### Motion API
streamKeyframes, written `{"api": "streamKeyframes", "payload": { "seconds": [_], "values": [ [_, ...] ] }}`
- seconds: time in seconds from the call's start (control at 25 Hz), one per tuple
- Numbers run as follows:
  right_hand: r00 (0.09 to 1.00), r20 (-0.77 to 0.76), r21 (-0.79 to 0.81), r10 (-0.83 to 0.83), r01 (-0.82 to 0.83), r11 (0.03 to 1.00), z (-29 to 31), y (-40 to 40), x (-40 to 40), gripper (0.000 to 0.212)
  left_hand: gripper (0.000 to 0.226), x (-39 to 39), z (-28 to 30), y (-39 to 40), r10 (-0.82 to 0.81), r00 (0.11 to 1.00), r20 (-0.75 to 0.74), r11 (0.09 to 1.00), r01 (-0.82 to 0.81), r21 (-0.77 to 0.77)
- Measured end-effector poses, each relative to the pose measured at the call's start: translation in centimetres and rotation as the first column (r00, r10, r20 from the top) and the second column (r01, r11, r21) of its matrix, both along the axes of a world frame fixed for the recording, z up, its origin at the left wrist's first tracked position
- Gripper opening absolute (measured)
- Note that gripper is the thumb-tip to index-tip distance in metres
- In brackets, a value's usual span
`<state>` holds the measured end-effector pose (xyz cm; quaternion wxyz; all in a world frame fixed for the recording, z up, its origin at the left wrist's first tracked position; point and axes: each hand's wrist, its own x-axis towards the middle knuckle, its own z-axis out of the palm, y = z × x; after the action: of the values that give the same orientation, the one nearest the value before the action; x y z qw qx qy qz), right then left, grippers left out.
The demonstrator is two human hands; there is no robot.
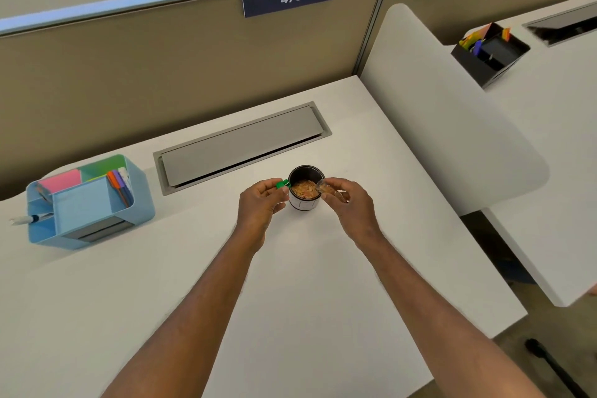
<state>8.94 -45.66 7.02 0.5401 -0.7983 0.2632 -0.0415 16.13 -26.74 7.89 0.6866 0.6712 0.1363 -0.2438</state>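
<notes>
A small round cup (305, 202), dark inside with a white outer wall, stands on the white desk (323, 268). It is filled with tan and orange flakes (304, 188). My left hand (261, 200) is just left of the cup and pinches a small green piece (281, 184) at the rim. My right hand (349, 200) is on the cup's right side and holds a small clear packet (329, 190) with tan contents, its mouth tilted over the cup's rim.
A light blue desk organiser (93, 203) with sticky notes and pens stands at the left. A grey cable flap (242, 142) lies behind the cup. A tan partition (161, 68) labelled 476 backs the desk. A white divider (436, 113) and a black organiser (489, 53) are right.
</notes>
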Motion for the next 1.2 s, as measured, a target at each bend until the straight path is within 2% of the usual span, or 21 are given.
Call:
{"api": "streamKeyframes", "payload": {
  "seconds": [0.16,0.4,0.64,1.2],
  "values": [
    [0.993,-0.045,-0.243,0.110,-0.117,0.963,-0.9,-0.5,1.2,0.034,0.026,0.7,-0.9,-0.4,-0.018,1.000,0.024,0.998,0.017,0.058],
    [0.945,-0.192,-0.523,0.264,-0.326,0.788,-0.8,-0.5,2.2,0.043,0.032,1.0,-1.9,-0.7,-0.051,0.998,0.026,0.992,0.048,0.115],
    [0.935,-0.211,-0.594,0.285,-0.354,0.723,0.1,-0.4,2.6,0.033,0.031,1.2,-2.2,-1.3,-0.074,0.996,0.047,0.989,0.067,0.136],
    [0.922,-0.231,-0.608,0.312,-0.387,0.693,0.7,-0.4,3.0,0.034,0.034,-0.2,-3.0,0.5,-0.051,0.998,0.019,0.987,0.048,0.156]
  ]
}}
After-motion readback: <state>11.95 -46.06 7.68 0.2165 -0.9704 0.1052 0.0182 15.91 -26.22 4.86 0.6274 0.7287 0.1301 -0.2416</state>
